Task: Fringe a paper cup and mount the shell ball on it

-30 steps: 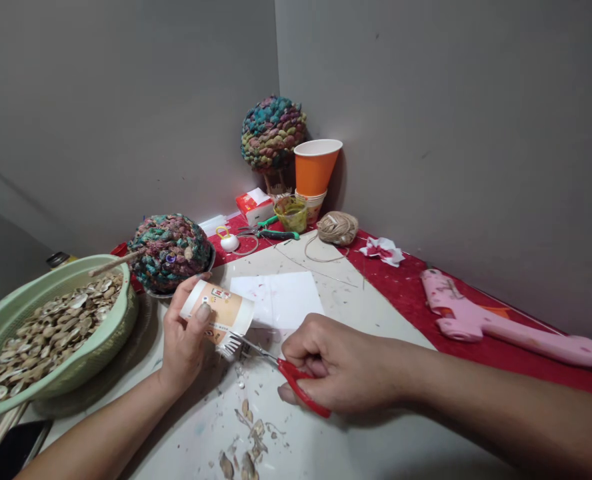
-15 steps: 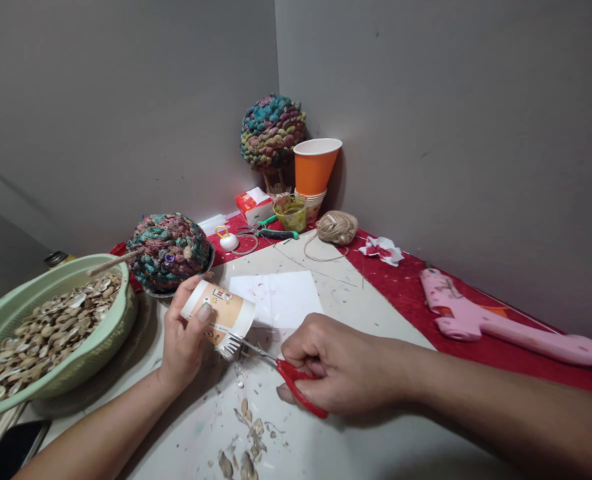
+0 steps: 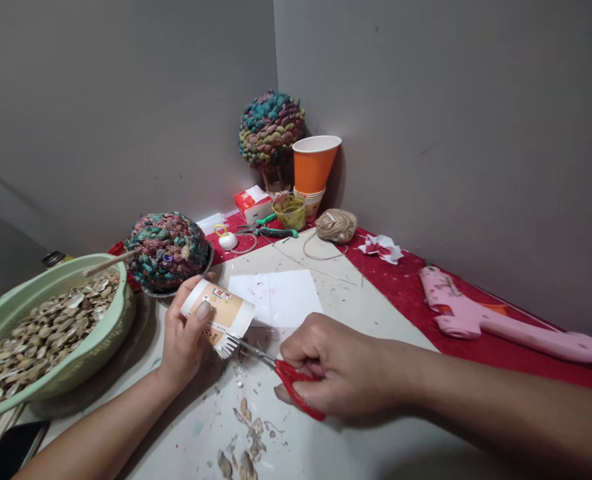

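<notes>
My left hand (image 3: 189, 337) grips a paper cup (image 3: 231, 310) on its side, thumb pressed on its printed wall. Along the cup's lower rim runs a row of narrow cut strips that fan outward. My right hand (image 3: 329, 370) is closed round the red handles of a pair of scissors (image 3: 296, 387). The blades reach left to the cup's edge, just at the end of the fringed strips. Under the hands, pistachio shell pieces (image 3: 246, 460) and small scraps lie on the pale board. A white sheet of paper (image 3: 279, 293) lies behind the cup.
At left stands a green basket (image 3: 126, 300) of pistachio shells, beside a colourful shell-covered ball (image 3: 169, 253). At the back are another ball (image 3: 271, 130), an orange cup (image 3: 316, 167), pliers (image 3: 279, 233) and twine (image 3: 336, 225). A pink glue gun (image 3: 456, 303) lies at right.
The scissors' blades work at the cup's rim, and the fringe of strips looks slightly more spread. Both hands stay nearly in place, and the view shifts a little.
</notes>
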